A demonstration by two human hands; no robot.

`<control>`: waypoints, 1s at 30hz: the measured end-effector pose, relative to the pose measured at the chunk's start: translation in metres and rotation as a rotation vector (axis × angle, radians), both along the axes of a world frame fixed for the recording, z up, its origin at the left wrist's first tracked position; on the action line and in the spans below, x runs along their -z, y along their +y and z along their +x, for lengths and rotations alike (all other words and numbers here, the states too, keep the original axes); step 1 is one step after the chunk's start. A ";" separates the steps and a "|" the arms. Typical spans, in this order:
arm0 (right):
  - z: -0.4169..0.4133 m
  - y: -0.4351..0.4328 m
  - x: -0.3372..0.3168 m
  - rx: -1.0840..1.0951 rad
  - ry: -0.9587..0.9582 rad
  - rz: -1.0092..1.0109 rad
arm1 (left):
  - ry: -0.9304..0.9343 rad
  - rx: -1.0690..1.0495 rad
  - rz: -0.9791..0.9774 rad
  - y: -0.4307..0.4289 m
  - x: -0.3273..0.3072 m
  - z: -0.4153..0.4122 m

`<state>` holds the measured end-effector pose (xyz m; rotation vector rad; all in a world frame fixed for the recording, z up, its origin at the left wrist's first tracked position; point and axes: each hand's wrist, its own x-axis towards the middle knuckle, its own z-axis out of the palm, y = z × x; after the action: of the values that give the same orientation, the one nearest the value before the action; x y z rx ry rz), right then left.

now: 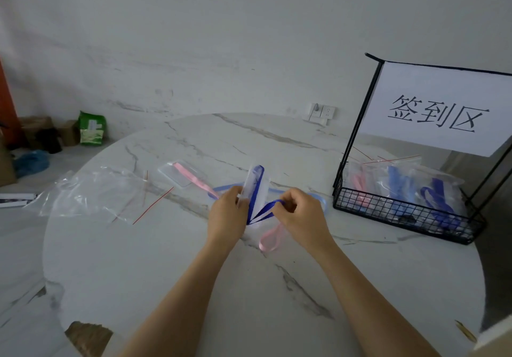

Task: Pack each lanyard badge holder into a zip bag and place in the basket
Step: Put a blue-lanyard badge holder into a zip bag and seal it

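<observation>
The left hand point(228, 212) grips the light, probably stiff badge holder point(253, 182) while the right hand point(300, 214) pinches its limp blue ribbon point(264, 209), likely best held folded.

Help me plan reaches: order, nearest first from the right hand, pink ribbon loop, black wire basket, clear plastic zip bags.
1. Pink ribbon loop, just below the right hand.
2. Black wire basket, on the right.
3. Clear plastic zip bags, far left.

We saw a white table point(166, 259) veined in grey. At its centre a royal-blue lanyard point(255, 190) met a pale pink lanyard point(191, 175). At nine o'clock lay clear zip bags point(91, 190) with red seal lines; at three o'clock — a black wire-grid basket point(388, 210), its sign point(437, 107) white with black characters.
</observation>
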<state>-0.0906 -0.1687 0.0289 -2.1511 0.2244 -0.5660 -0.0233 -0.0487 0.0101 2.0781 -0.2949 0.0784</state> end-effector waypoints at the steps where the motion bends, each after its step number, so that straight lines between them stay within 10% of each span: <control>1: 0.001 -0.001 0.000 0.038 -0.042 0.011 | 0.004 0.034 0.019 -0.001 -0.001 0.000; 13: 0.009 -0.024 0.012 0.201 -0.240 -0.127 | 0.186 0.430 -0.356 0.004 -0.011 -0.014; 21: 0.005 -0.030 0.004 -0.182 0.061 0.542 | 0.343 0.488 -0.502 0.011 -0.009 -0.011; 30: 0.008 -0.021 0.008 -0.302 0.086 0.861 | 0.429 0.376 -0.552 0.014 -0.009 -0.007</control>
<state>-0.0825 -0.1894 0.0211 -1.3318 0.1461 -0.1444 -0.0301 -0.0348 0.0193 1.4195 -0.3466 -0.4592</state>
